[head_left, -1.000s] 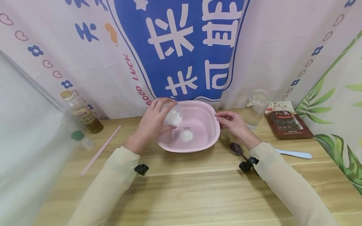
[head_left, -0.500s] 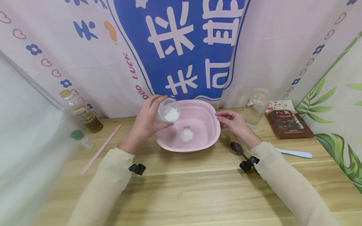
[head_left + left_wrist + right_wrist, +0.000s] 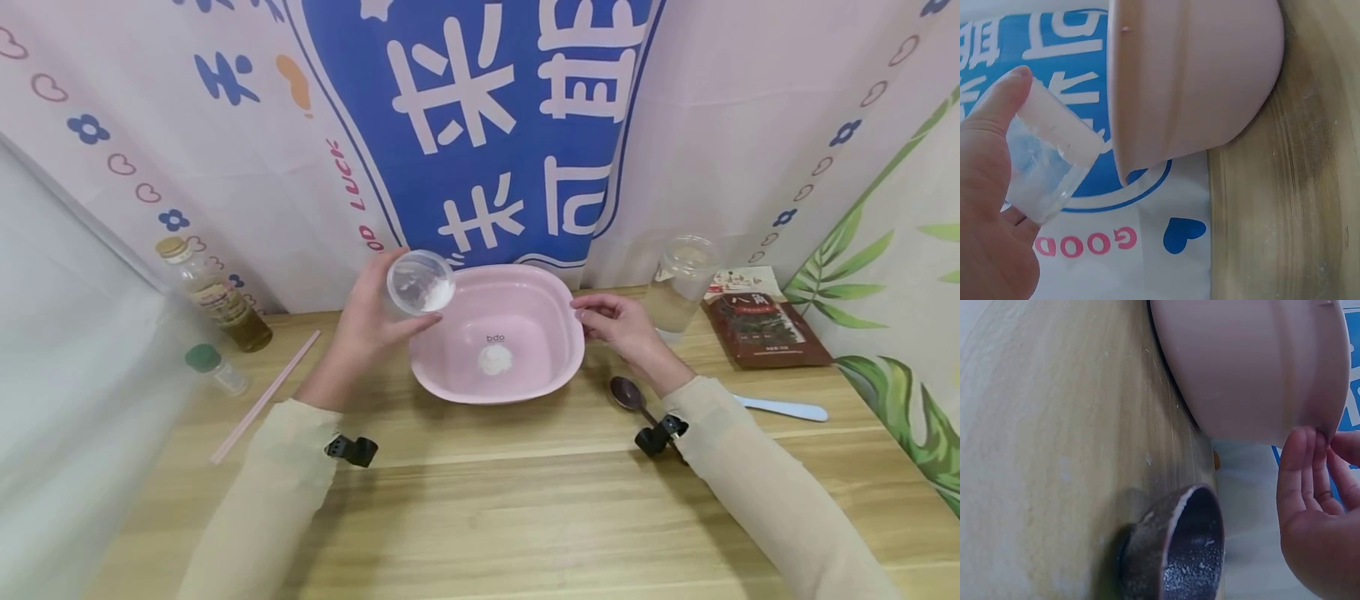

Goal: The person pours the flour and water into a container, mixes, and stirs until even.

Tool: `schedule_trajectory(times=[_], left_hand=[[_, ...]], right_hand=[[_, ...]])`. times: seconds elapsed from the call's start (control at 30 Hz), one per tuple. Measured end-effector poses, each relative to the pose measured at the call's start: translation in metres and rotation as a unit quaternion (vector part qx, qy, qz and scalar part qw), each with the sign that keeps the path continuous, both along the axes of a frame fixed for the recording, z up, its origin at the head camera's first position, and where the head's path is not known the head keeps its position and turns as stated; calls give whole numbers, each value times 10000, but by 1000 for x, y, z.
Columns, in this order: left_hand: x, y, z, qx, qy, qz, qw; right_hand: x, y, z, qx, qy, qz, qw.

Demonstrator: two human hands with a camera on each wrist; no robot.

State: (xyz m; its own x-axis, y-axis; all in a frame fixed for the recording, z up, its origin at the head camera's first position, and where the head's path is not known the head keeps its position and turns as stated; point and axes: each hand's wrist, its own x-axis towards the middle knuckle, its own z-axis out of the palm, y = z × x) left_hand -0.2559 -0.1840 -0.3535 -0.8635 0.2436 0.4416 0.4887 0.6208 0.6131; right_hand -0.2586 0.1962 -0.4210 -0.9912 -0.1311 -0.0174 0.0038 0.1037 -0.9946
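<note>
Currently, a small clear plastic cup (image 3: 420,282) with white powder in it is held tilted beside the left rim of a rounded pink plastic basin (image 3: 536,329), seemingly a little above it, though the gap is hard to judge. The cup is gripped between the thumb and fingers of the left hand (image 3: 363,312). On the basin's floor, a small white powder heap (image 3: 495,360) is seen. The basin's right edge is pinched by the fingertips and thumb of the right hand (image 3: 618,329). Nearby, a dark brown spoon (image 3: 626,393) is partly hidden by the right forearm; farther right, a red-brown packet (image 3: 765,329) is set down.
</note>
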Motion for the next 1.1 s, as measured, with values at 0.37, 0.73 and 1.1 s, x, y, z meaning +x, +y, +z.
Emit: schedule_trajectory(times=[0.37,0.73,1.1], left_hand=[[10,-34,-5,1572,-979,469,9816],[18,-79,-32,2138,-1389,893,9628],[25,-119,-63,1369,-2235,1396,9549]], right_hand=[[-1,-3,0,-148,-238,34,9996],[0,-6,4,-260,-365,64,9990],[-2,-5,2,-364,-419,24,9985]])
